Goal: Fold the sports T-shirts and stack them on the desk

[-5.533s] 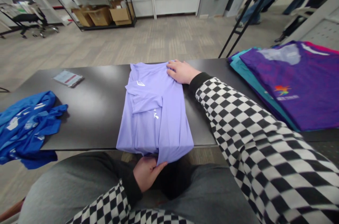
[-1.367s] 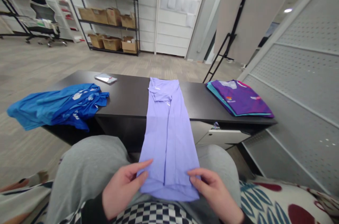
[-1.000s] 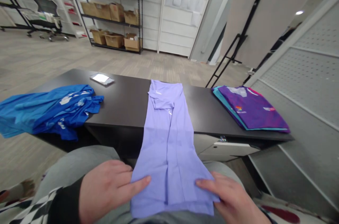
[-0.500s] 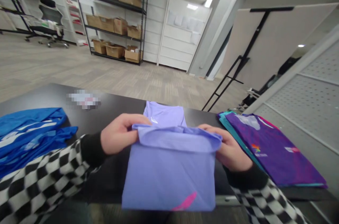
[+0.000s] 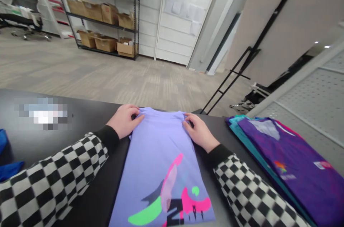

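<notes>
A lavender T-shirt [image 5: 158, 144] lies lengthwise on the black table, its printed front facing up with pink, green and black shapes near my side. At its far left shoulder corner, my left hand [image 5: 127, 121] is closed, pinching the cloth between thumb and fingers. My right hand [image 5: 200, 132] pinches the opposite shoulder corner in the same way. The shirt's lower end runs out of view at the bottom.
Folded purple and teal shirts [image 5: 290, 162] are stacked on the right of the black table [image 5: 88, 126]. Blue cloth [image 5: 10, 169] lies at the left edge, near a blurred-out item [image 5: 44, 112]. Beyond stand a shelf with cardboard boxes [image 5: 104, 42] and a board on a stand [image 5: 290, 33].
Both hands have moved forward to the table's far side. The shirt, folded over and held up before, now lies spread with its print showing. The view has tilted down and shifted right.
</notes>
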`<state>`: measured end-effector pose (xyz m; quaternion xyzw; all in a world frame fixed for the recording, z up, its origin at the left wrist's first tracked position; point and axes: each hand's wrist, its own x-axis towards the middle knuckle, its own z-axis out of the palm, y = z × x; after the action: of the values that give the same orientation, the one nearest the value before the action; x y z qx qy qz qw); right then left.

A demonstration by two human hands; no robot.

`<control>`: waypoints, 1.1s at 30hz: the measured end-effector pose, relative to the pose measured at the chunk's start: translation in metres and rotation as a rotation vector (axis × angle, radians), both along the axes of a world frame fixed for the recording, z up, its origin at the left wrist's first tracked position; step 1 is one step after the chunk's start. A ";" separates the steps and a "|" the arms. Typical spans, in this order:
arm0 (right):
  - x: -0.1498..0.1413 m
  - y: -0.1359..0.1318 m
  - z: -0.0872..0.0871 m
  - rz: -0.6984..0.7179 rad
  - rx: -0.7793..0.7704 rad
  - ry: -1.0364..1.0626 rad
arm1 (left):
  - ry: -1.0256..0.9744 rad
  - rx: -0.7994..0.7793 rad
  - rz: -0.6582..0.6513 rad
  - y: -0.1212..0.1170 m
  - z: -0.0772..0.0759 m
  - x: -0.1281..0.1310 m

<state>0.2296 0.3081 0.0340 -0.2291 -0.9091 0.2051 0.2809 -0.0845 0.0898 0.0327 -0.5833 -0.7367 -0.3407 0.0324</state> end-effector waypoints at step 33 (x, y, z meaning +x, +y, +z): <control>0.155 -0.161 -0.003 -0.433 0.158 -0.146 | 0.074 0.121 -0.094 -0.199 0.001 0.133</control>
<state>0.3845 0.1472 0.0309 -0.4102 -0.8699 0.0511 0.2690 0.0482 -0.1088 0.0338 -0.6266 -0.6848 -0.3637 0.0788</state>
